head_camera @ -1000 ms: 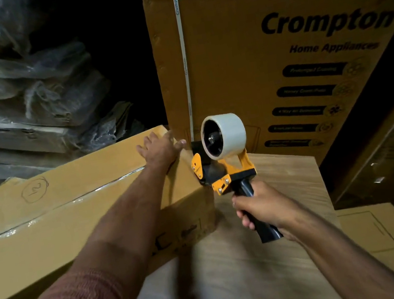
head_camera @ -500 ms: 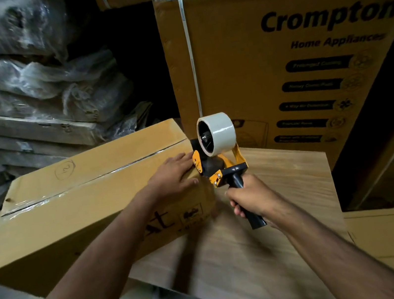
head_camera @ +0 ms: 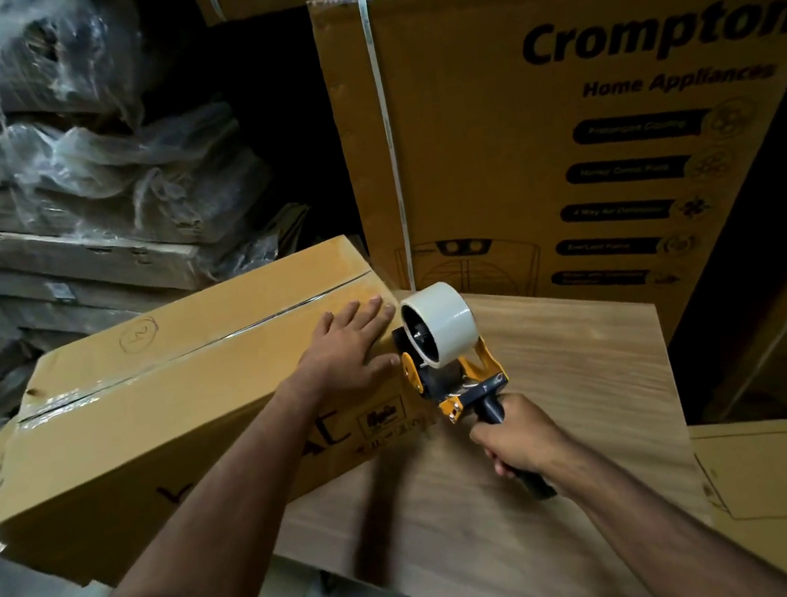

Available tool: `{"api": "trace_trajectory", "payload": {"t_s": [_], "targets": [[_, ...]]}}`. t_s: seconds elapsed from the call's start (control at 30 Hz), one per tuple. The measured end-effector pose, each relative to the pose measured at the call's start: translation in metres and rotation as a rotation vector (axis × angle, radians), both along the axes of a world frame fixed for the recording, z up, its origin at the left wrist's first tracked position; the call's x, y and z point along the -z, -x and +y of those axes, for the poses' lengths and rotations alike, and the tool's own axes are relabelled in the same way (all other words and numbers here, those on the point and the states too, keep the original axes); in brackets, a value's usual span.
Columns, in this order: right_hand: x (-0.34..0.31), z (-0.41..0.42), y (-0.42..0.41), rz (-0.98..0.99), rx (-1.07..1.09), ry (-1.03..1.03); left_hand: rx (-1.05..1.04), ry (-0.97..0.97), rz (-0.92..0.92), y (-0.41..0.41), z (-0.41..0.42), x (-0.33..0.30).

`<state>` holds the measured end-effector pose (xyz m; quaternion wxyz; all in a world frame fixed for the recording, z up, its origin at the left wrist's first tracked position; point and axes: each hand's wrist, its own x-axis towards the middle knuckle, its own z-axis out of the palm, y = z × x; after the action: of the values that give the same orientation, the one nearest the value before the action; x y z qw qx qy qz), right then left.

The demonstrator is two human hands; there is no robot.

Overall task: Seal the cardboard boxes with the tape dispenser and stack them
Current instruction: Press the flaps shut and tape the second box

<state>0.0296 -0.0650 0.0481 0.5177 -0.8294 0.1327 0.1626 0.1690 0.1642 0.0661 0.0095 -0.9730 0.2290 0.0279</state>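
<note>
Head view: tape dispenser (head_camera: 445, 341) at cardboard box (head_camera: 177, 386) end edge.

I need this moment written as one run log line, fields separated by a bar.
left hand: flat on cardboard box | right hand: gripping tape dispenser at box end | seam: taped | stacking: not yet

The scene is dim and warm-toned, with glare streaking the tape along the cardboard box (head_camera: 187, 385) just left of the left hand (head_camera: 349, 344), a soft arm shadow falling on the wooden surface (head_camera: 575, 372) below it, deep black gaps beyond, and wide-angle bending with blur toward the edges.
</note>
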Motion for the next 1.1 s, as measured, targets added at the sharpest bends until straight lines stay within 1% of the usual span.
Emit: {"api": "trace_trajectory", "payload": {"t_s": [0.1, 0.2, 0.23, 0.27, 0.3, 0.33, 0.37, 0.4, 0.43, 0.47, 0.57, 0.63, 0.67, 0.73, 0.8, 0.83, 0.9, 1.0, 1.07, 1.1], "targets": [[0.017, 0.005, -0.007, 0.012, 0.027, 0.034, -0.007, -0.040, -0.016, 0.001, -0.001, 0.003], [0.025, 0.012, -0.010, 0.010, 0.061, 0.059, -0.034, -0.078, -0.124, 0.007, -0.007, 0.011], [0.025, 0.014, -0.012, 0.032, 0.074, 0.006, -0.041, -0.089, -0.153, 0.008, -0.009, 0.011], [0.026, 0.017, -0.015, 0.105, 0.086, -0.098, -0.048, -0.095, -0.171, 0.008, -0.010, 0.011], [0.026, 0.020, -0.016, 0.217, 0.103, -0.257, -0.056, -0.095, -0.172, 0.008, -0.012, 0.011], [0.027, 0.025, -0.014, 0.305, 0.111, -0.364, -0.060, -0.097, -0.162, 0.008, -0.012, 0.011], [0.033, 0.030, -0.012, 0.342, 0.113, -0.421, -0.062, -0.104, -0.155, 0.007, -0.013, 0.012], [0.043, 0.036, -0.009, 0.313, 0.119, -0.389, -0.064, -0.119, -0.160, 0.006, -0.013, 0.012], [0.053, 0.040, -0.006, 0.261, 0.171, -0.373, -0.063, -0.132, -0.163, 0.004, -0.013, 0.012], [0.062, 0.042, -0.002, 0.187, 0.205, -0.313, -0.060, -0.133, -0.163, 0.002, -0.013, 0.012], [0.072, 0.033, 0.005, 0.040, 0.250, -0.196, -0.059, -0.128, -0.176, -0.001, -0.014, 0.011], [0.071, 0.021, 0.005, -0.026, 0.305, -0.175, -0.052, -0.105, -0.244, 0.000, -0.015, 0.013], [0.074, 0.014, 0.004, -0.045, 0.336, -0.168, -0.034, -0.085, -0.308, 0.004, -0.016, 0.015], [0.083, 0.000, 0.004, -0.038, 0.379, -0.134, 0.049, 0.031, -0.443, 0.019, -0.023, 0.028], [0.095, -0.012, 0.009, 0.003, 0.371, -0.083, 0.183, 0.177, -0.507, 0.042, -0.039, 0.051], [0.102, -0.017, 0.013, 0.022, 0.366, -0.057, 0.243, 0.218, -0.497, 0.054, -0.048, 0.066], [0.123, -0.029, 0.025, 0.044, 0.379, -0.007, 0.322, 0.229, -0.378, 0.076, -0.069, 0.095], [0.151, -0.047, 0.048, 0.087, 0.443, 0.090, 0.412, 0.117, -0.183, 0.097, -0.095, 0.129], [0.159, -0.055, 0.059, 0.119, 0.448, 0.176, 0.432, 0.038, -0.102, 0.106, -0.106, 0.136], [0.161, -0.059, 0.062, 0.120, 0.424, 0.214, 0.428, 0.023, -0.089, 0.108, -0.109, 0.136]]}}
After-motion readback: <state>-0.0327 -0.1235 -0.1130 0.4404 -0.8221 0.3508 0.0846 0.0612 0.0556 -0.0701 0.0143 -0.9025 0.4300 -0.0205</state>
